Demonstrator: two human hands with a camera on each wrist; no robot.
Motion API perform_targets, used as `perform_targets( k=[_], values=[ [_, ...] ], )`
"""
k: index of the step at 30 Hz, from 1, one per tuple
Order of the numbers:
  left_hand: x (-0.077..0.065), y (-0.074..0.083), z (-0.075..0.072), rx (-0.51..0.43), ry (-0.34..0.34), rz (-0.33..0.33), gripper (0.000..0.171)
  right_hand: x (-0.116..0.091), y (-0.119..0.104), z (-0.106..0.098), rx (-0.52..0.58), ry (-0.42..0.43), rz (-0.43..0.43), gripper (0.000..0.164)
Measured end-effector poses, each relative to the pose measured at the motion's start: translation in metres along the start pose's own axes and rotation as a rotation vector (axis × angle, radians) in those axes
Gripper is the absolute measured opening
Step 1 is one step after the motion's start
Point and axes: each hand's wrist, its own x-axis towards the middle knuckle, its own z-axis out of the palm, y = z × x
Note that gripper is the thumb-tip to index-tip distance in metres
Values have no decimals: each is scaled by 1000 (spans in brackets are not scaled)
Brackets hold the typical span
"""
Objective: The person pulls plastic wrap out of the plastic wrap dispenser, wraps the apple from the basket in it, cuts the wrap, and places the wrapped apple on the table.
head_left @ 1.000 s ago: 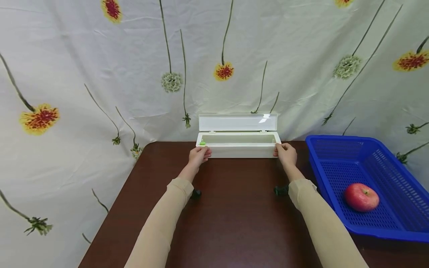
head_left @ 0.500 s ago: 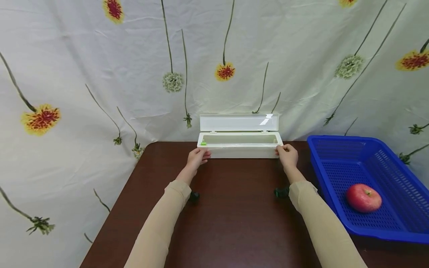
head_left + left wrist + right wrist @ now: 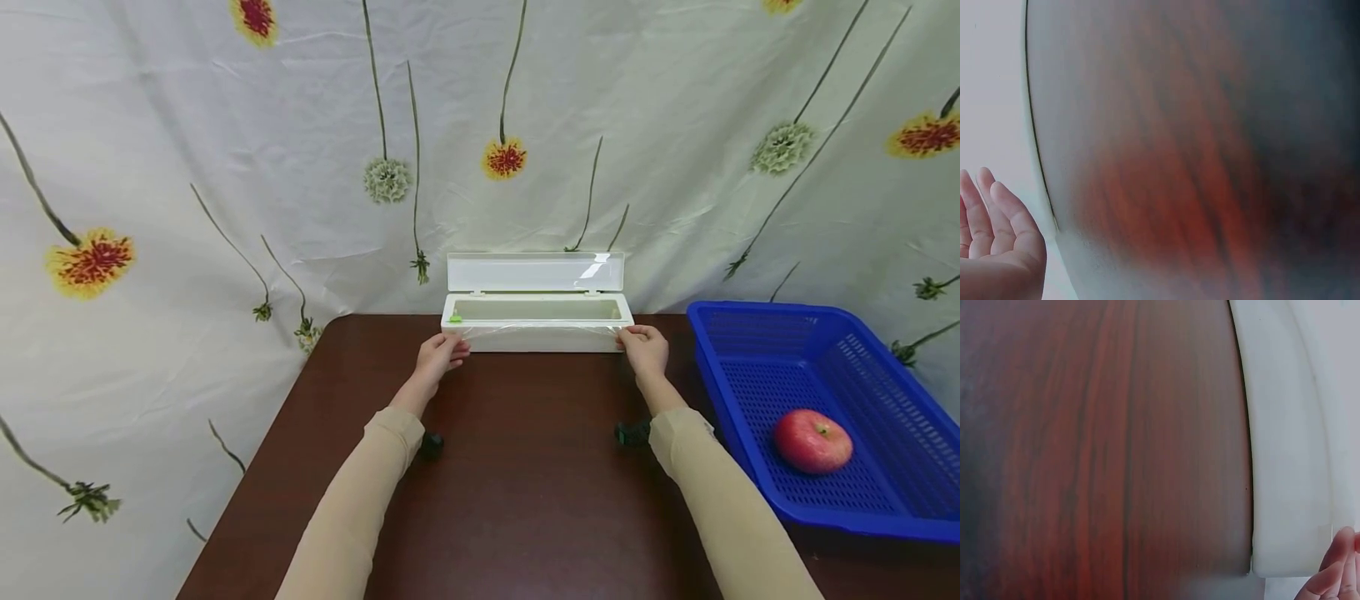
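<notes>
A long white cling film dispenser (image 3: 536, 338) stands at the far edge of the table, its clear lid (image 3: 517, 272) raised. A green slide cutter (image 3: 455, 317) sits at its left end. Clear cling film (image 3: 547, 328), faint and wrinkled, spans the dispenser's front edge. At the left front corner, my left hand (image 3: 437, 360) pinches the film's edge between thumb and forefinger, the other fingers loosely bent. My right hand (image 3: 647, 350) pinches the film at the right corner. In the right wrist view, the right fingers (image 3: 1335, 569) show beside the dispenser's end.
To the right stands a blue plastic basket (image 3: 750, 492) with a red apple (image 3: 813, 442) in it. A flower-printed cloth (image 3: 315, 150) hangs right behind the dark brown table (image 3: 525, 500).
Both hands have shifted very slightly, and the film shows more along the dispenser's front edge. The dispenser, basket and apple stay in place; the head view has moved a little.
</notes>
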Motion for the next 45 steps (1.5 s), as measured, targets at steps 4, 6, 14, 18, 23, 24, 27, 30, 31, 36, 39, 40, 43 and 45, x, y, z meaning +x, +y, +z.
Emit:
perform_targets(
  k=[4,6,14,18,23,24,27,30,31,36,39,40,43,45],
  values=[
    [-1,1,-1,1,-3,-2,26,0,1,-2,-45,-5,-17,29],
    [-2,1,-2,0,-4,-4,25,-1,2,-2,-62,-16,-26,29],
    [-6,-1,-3,12,-11,-28,27,-4,5,-7,-127,-84,-25,29],
    [-7,-2,-5,7,-30,-49,28,-4,8,-10,-133,-139,-13,29],
    [-6,-4,-8,2,-65,-68,28,-5,14,-14,-113,-225,-5,31],
    [-7,-4,-9,5,-70,-68,28,-5,15,-15,-106,-241,-5,32],
    [-8,-6,-10,13,-65,-63,27,-6,18,-18,-92,-272,-5,33],
    [-10,-9,-10,1,-50,-54,26,-7,20,-20,-85,-283,-7,35],
    [-11,-10,-10,-4,-46,-48,27,-8,21,-21,-86,-289,-6,36],
    [-13,-14,-9,-36,-49,-29,33,-11,21,-24,-63,-328,-9,39],
    [-15,-17,-9,-53,-48,-20,32,-12,23,-25,-31,-342,-6,39],
    [-15,-18,-9,-56,-47,-18,31,-13,23,-26,-19,-346,-5,38],
    [-17,-21,-9,-64,-41,-13,29,-14,25,-26,10,-353,-1,38],
    [-18,-23,-10,-70,-37,-6,30,-15,25,-26,24,-353,-3,38]
  ],
)
